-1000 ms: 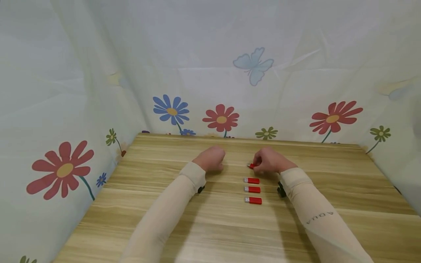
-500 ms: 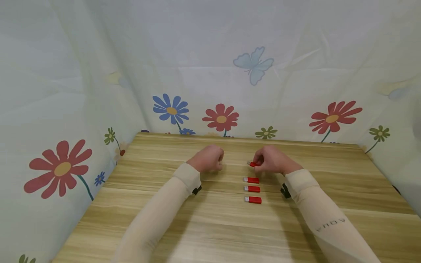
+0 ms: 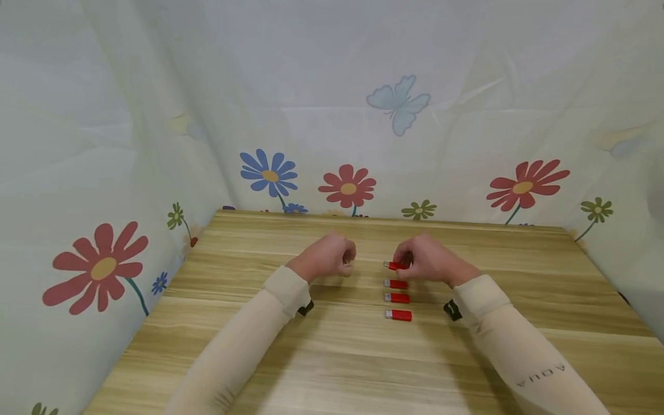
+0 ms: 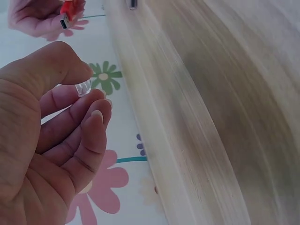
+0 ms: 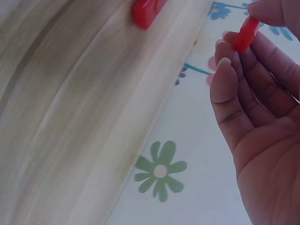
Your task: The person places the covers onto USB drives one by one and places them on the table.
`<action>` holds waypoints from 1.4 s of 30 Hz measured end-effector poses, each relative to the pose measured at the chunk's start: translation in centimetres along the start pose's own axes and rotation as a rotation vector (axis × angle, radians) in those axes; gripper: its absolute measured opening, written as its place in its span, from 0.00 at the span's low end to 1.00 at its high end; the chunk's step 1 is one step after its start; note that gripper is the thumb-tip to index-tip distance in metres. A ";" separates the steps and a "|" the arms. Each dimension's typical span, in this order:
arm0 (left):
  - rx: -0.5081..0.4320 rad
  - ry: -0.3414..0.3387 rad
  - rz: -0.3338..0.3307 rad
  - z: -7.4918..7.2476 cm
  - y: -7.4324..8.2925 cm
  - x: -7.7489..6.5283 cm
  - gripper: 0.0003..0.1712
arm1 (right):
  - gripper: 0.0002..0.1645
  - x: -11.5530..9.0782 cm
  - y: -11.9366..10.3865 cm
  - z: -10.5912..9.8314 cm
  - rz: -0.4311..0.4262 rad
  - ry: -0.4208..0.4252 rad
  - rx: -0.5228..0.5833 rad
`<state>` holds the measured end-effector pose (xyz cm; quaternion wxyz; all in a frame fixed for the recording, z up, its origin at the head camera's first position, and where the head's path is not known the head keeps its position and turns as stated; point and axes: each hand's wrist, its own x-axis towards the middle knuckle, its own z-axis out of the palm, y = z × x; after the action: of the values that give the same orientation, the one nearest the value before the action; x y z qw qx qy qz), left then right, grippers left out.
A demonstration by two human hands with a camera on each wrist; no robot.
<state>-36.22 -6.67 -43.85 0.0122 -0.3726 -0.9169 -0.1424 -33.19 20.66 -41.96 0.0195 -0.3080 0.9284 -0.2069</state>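
My right hand [image 3: 427,259] pinches a red USB stick [image 3: 395,266] between thumb and fingers, its metal plug pointing left. In the left wrist view that plug [image 4: 65,21] is bare. Between the thumb and fingertips of my left hand [image 4: 70,112] is a small clear plastic cap [image 4: 83,87]. The hands face each other over the far half of the table, a gap between them. Below the held stick, three red USB sticks lie in a column: the upper one [image 3: 398,284], the middle one [image 3: 399,298] and the near one [image 3: 400,315], all with plugs to the left.
The wood-grain table [image 3: 342,369] ends at a white curtain [image 3: 311,104] printed with flowers and a butterfly, which also hangs at both sides. A dark strap piece [image 3: 452,310] shows under the right wrist, another [image 3: 306,308] under the left.
Both wrists have turned and the forearms have shifted outward. My right hand has come slightly nearer with the USB stick, and my left hand has opened up a little more to view.
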 end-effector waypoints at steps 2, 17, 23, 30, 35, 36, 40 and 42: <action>-0.018 0.000 0.000 -0.2 0.2 -0.2 0.03 | 0.03 -0.2 -0.6 -0.1 0.000 -0.006 0.008; -0.253 0.064 0.058 -1.2 1.7 -2.7 0.03 | 0.07 -1.8 -3.1 -1.0 -0.122 0.028 0.058; -0.390 0.110 0.081 -1.4 2.1 -3.7 0.03 | 0.08 -2.7 -3.6 -1.4 -0.163 0.070 0.082; -0.553 0.119 0.068 -1.4 2.8 -4.4 0.03 | 0.09 -3.1 -3.8 -1.3 -0.218 0.085 0.137; -0.614 0.117 0.073 -1.4 3.0 -4.7 0.03 | 0.08 -3.3 -3.9 -1.2 -0.231 0.079 0.162; -0.615 0.119 0.075 -1.4 3.0 -4.7 0.03 | 0.08 -3.3 -3.9 -1.2 -0.230 0.075 0.165; -0.624 0.123 0.079 -1.1 2.9 -4.8 0.03 | 0.07 -3.4 -4.0 -1.2 -0.227 0.062 0.173; -0.623 0.126 0.080 -0.9 2.8 -4.9 0.03 | 0.07 -3.4 -4.0 -1.1 -0.230 0.061 0.173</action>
<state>-30.84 -8.28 -42.88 -0.0403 -0.3844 -0.8114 -0.4384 -28.34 20.14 -39.62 -0.0058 -0.4031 0.8658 -0.2964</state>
